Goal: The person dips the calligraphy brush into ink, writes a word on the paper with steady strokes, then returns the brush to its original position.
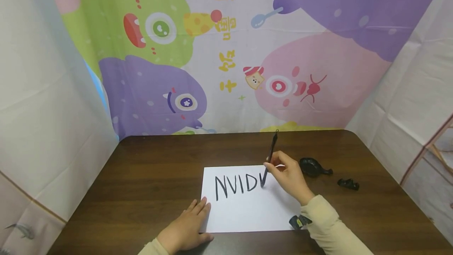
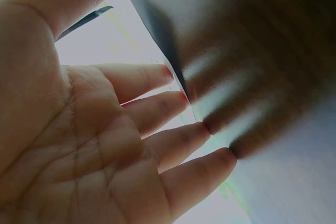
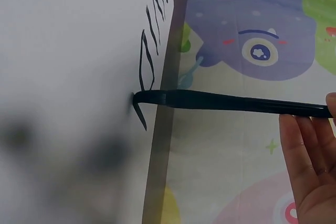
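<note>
Pinching a black pen (image 1: pixel 273 145) against the paper (image 1: pixel 244 213) with the right hand (image 1: pixel 289 175); resting the left hand (image 1: pixel 185 225), fingers slightly spread, on the paper's left edge.

Head: above, facing far, downward
Left wrist: close to bare palm (image 2: pixel 94 129)
Right wrist: close, sharing head's white rectangular paper (image 1: pixel 244 215)

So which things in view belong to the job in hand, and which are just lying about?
In the job:
- black calligraphy brush, in the right grip, tip on the paper
- white paper sheet, lettered "NVID" plus a further stroke

Lying about:
- black handled dish, possibly for ink
- small black stand, perhaps a brush rest
</note>
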Tool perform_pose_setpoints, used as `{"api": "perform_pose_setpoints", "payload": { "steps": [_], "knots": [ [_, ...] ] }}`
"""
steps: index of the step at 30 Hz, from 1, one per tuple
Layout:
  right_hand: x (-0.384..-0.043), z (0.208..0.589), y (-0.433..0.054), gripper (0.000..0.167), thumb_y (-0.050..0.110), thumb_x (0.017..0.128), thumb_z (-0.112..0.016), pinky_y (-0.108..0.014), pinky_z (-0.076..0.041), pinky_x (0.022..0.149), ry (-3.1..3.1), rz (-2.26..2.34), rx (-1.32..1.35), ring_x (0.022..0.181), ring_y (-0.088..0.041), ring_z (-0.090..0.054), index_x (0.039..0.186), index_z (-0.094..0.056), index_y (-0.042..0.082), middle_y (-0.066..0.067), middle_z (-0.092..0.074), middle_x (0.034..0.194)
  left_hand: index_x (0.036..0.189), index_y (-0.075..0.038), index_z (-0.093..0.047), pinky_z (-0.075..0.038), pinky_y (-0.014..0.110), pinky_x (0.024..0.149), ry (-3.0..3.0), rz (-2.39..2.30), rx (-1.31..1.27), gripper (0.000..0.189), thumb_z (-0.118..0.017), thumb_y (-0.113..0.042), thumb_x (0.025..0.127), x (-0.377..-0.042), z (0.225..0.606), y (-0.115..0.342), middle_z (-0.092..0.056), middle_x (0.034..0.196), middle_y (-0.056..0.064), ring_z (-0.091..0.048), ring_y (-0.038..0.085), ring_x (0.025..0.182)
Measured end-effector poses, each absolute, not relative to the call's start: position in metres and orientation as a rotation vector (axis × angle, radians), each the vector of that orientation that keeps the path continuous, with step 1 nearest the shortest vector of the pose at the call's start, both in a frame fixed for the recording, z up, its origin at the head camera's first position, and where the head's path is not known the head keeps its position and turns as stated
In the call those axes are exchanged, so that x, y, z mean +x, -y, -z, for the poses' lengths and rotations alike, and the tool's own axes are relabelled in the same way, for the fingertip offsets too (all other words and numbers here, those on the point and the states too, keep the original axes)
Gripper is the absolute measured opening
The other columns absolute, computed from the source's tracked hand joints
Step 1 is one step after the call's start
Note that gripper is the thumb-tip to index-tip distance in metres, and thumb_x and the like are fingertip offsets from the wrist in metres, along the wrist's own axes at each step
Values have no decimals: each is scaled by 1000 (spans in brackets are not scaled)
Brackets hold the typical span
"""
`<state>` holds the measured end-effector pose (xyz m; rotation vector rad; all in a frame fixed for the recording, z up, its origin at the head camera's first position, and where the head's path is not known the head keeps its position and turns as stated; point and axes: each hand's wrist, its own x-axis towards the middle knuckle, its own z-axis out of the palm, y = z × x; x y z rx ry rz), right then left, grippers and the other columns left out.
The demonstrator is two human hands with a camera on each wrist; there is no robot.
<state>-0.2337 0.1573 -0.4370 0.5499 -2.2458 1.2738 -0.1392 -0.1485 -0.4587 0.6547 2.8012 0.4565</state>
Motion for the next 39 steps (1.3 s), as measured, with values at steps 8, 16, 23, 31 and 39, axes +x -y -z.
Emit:
{"api": "perform_pose_setpoints", "payload": {
  "steps": [8, 16, 23, 31, 39],
  "knots": [
    [-214, 412, -152, 13, -5, 81, -74, -25, -58, 62, 2285, -1289, 560, 73, -6, -60, 89, -64, -2, -9, -65, 75, 143, 5, -44, -36, 69, 104, -2792, -455, 648, 82, -74, -41, 82, -140, 459, 148, -35, 154, 26, -32, 52, 140],
    [-213, 412, -153, 13, -4, 81, -74, -24, -57, 61, 2281, -1304, 563, 73, -6, -60, 89, -64, -4, -9, -65, 76, 143, 5, -43, -36, 69, 104, -2789, -454, 648, 82, -74, -41, 83, -140, 459, 147, -35, 154, 26, -32, 52, 140],
    [-216, 410, -157, 14, -7, 81, -73, -20, -57, 63, 2239, -1343, 545, 74, -9, -64, 87, -62, -4, -13, -67, 78, 143, 5, -44, -37, 69, 102, -2795, -457, 654, 82, -74, -41, 82, -139, 460, 148, -35, 154, 26, -33, 52, 139],
    [-235, 429, -172, 13, -7, 83, -71, -18, -57, 64, 2172, -1465, 545, 74, -3, -65, 90, -60, -4, -19, -70, 87, 143, 6, -43, -38, 70, 100, -2802, -450, 655, 83, -75, -41, 82, -140, 458, 148, -35, 154, 26, -34, 53, 139],
    [-243, 431, -183, 12, 3, 86, -73, -16, -56, 64, 2183, -1404, 518, 72, 1, -63, 93, -63, 4, -10, -69, 82, 143, 6, -43, -37, 70, 101, -2798, -455, 651, 83, -75, -40, 82, -139, 457, 149, -34, 154, 26, -33, 52, 139]
  ]
}}
